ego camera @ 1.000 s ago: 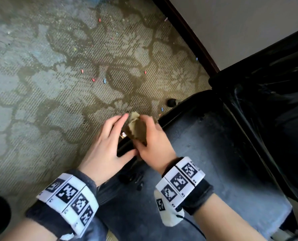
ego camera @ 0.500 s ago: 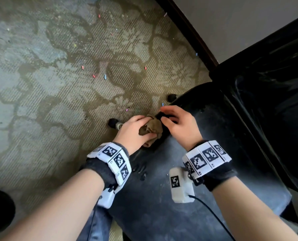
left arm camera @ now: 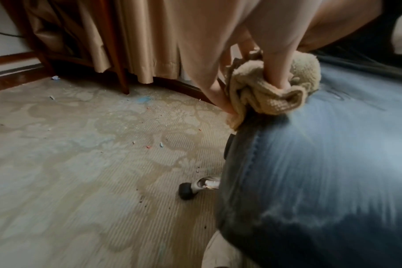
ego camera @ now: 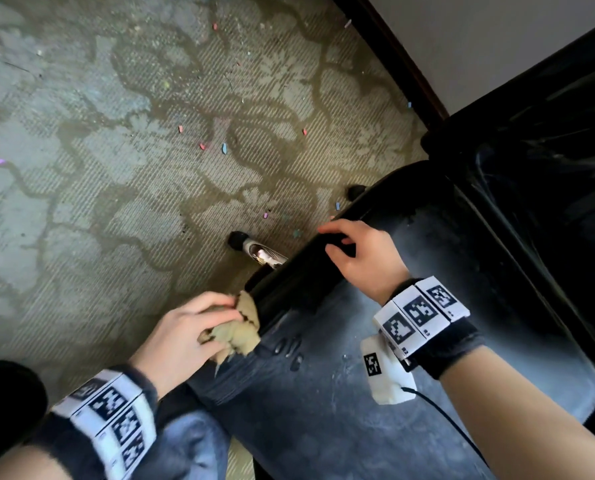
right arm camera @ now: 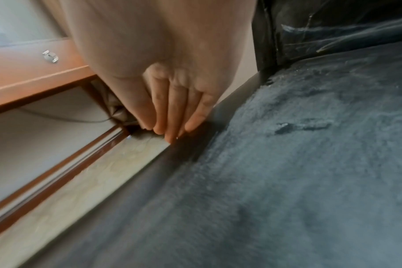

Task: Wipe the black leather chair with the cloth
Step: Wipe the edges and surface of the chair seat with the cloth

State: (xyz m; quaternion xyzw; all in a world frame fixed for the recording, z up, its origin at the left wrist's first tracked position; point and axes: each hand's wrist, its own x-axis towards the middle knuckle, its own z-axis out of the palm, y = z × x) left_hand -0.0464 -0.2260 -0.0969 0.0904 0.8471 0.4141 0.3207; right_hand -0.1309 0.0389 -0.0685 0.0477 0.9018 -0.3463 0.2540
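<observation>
Cloth (ego camera: pixel 235 332) nearer, bunched inside left hand (ego camera: pixel 181 336)

Left hand (ego camera: pixel 181 336) gripping cloth (ego camera: pixel 239 336), right hand (ego camera: pixel 369 261) gripping chair edge (ego camera: pixel 289 278)

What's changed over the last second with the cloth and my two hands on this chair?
Your right hand let go of the cloth and moved farther away along the side edge of the chair, which it now holds. Your left hand kept the cloth and drew it back toward the seat's front corner. The chair looks unmoved.
</observation>
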